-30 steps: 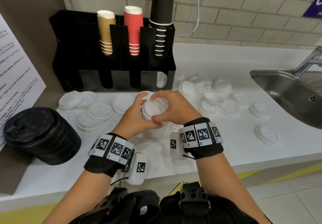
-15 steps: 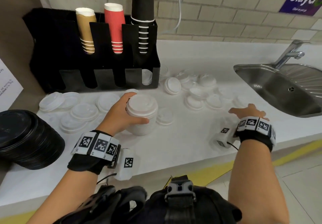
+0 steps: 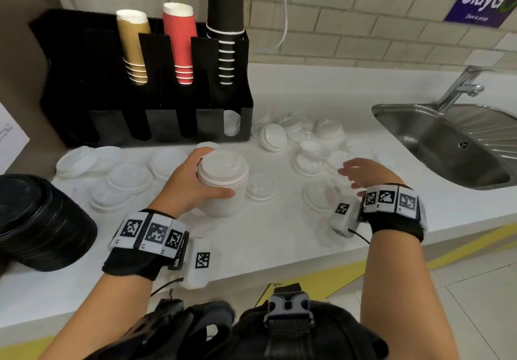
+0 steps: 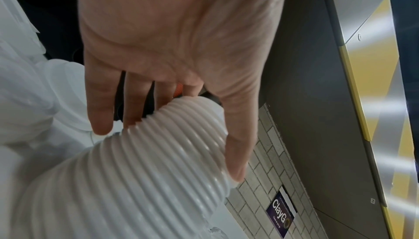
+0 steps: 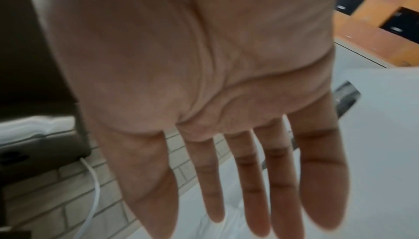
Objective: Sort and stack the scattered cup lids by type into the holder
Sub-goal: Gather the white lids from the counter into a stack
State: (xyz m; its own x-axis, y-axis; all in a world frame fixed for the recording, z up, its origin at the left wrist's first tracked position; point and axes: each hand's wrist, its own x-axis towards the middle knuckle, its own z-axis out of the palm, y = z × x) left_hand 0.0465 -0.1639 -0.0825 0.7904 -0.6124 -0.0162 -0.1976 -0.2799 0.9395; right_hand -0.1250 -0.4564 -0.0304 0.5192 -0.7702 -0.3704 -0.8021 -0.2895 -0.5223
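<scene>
While the left hand (image 3: 193,183) grips a tall stack (image 3: 223,183) of nested white lids, thumb on the near side and fingers round the far side, the right hand (image 3: 363,175) hovers flat and empty, fingers spread, over the loose lids (image 3: 310,161) scattered between the stack and the sink (image 3: 447,141). The stack stands on the counter (image 3: 279,233) just in front of the holder (image 3: 156,85). The step in hand looks like gathering: one hand steadies the growing pile, the other goes for the next matching lid. That move calls for pinching one lid by its rim, checking that its type matches, and seating it square on top so the pile does not lean.

Wider, flatter lids (image 3: 128,175) lie to the left of the stack and seem a different type; they should stay apart. Black lids (image 3: 42,219) sit stacked at the counter's left end. One holder slot, at its right end, already shows white lids (image 3: 232,123).

Open counter lies nearest the person, so there is room to draw lids inward. To the right the sink rim is near, and a nudged lid could slide in.
</scene>
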